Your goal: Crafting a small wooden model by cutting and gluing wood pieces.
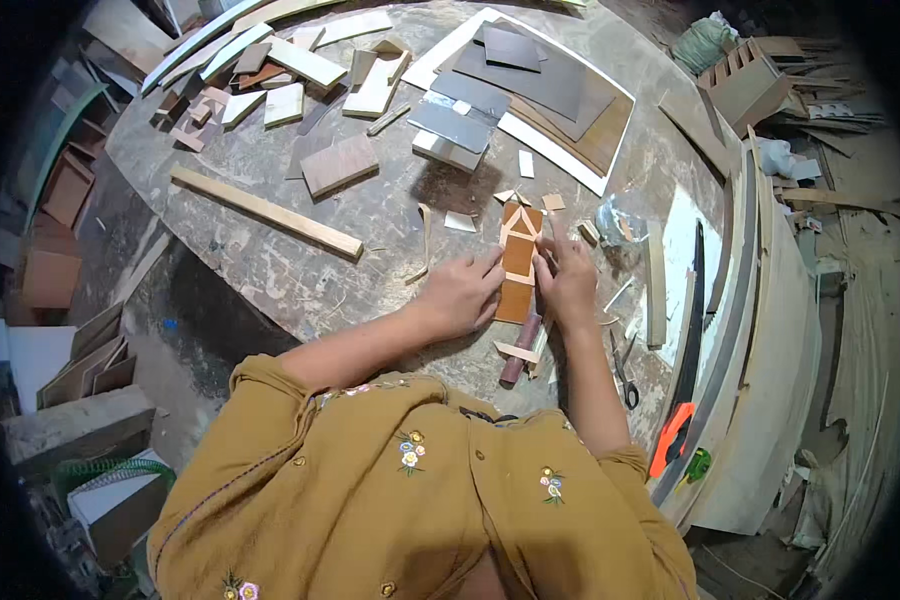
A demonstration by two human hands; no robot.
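A narrow brown wooden strip (516, 302) with pale wood pieces forming a triangle and crossbars on its face lies on the worktable in front of me. My left hand (460, 297) grips its left edge with curled fingers. On the opposite edge, the thumb of my right hand (568, 282) presses against the strip, with the fingers bent close by. Small pale triangles (507, 196) and a small tan square (553, 202) sit by its far end. Closer to me rests a reddish-brown rod (513, 370), crossed by a pale stick (515, 351).
Scissors (626, 380) and an orange-handled saw (672, 440) lie to the right. Dark flat sheets (530, 85) are stacked at the far side. Wood offcuts (340, 165) and a long batten (267, 213) occupy the left, near a grey-topped block (458, 122). A clear plastic bag (620, 222) sits right.
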